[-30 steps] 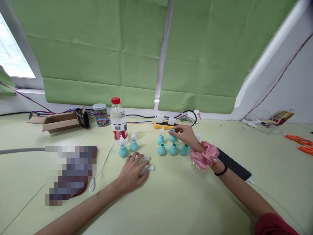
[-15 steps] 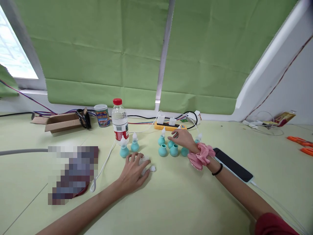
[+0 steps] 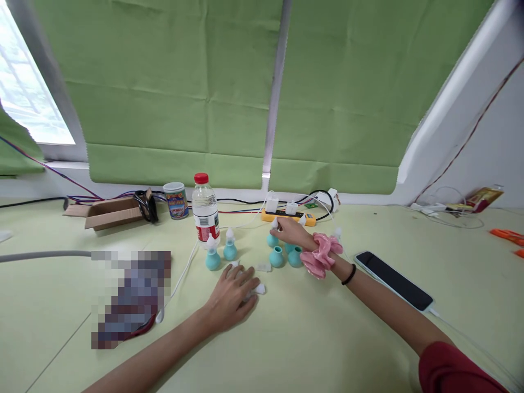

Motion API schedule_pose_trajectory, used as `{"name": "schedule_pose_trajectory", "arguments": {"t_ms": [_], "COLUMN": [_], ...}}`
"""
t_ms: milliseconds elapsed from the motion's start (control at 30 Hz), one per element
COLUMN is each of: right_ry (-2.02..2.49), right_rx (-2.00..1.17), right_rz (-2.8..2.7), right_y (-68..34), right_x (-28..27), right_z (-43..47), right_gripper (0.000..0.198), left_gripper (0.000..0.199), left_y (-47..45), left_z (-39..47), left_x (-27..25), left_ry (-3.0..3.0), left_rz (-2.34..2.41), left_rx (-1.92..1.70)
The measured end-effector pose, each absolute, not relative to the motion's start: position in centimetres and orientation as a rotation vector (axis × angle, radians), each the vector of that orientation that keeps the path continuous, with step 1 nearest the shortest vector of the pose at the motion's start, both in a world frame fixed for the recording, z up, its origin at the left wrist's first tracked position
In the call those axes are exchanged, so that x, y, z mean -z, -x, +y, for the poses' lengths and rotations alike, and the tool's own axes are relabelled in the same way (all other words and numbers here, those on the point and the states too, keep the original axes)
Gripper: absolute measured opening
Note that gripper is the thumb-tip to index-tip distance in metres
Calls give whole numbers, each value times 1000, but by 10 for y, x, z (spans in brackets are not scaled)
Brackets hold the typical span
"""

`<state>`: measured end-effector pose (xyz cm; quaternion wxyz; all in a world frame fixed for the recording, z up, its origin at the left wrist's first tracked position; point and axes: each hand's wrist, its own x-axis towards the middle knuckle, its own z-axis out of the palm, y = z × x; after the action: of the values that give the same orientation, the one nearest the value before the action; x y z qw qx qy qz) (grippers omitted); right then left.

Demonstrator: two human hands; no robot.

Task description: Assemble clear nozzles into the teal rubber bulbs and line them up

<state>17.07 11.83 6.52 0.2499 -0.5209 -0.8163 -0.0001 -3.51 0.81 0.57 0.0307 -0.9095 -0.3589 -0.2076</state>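
My left hand lies palm down with spread fingers over several white translucent nozzle tips, partly hiding them. A lone translucent tip rests just beyond its fingers. My right hand pinches the white nozzle tip on top of a teal squeeze bulb. In front of that hand stand two topless teal bulbs, one fully visible and one near the wrist. Others are partly hidden behind the hand and the pink scrunchie. Two tipped bulbs stand to the left.
A red-capped water bottle, a can and an open cardboard box stand at the back. Behind my right hand is a yellow power strip with cables. A phone on a cord lies at the right.
My right hand has moved left and closed its fingers on the tip of the leftmost back bulb. A translucent tip now shows beyond my left hand. The view has shifted slightly.
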Motion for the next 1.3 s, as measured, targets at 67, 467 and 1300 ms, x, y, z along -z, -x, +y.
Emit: {"name": "schedule_pose_trajectory", "arguments": {"t_ms": [67, 467, 1300], "right_ry": [1378, 854, 764], "right_rx": [13, 91, -1541], "right_rz": [-2201, -2471, -1659], "right_y": [-168, -135, -136], "right_x": [-72, -42, -5], "right_z": [111, -3, -26], "right_gripper": [13, 4, 22], "left_gripper": [30, 25, 32], "left_y": [36, 40, 42], "left_z": [8, -8, 21], "left_x": [-6, -21, -5], "left_ry": [2811, 2862, 2801], "left_rz": [-1086, -1218, -1299], "left_rx": [694, 1408, 912]}}
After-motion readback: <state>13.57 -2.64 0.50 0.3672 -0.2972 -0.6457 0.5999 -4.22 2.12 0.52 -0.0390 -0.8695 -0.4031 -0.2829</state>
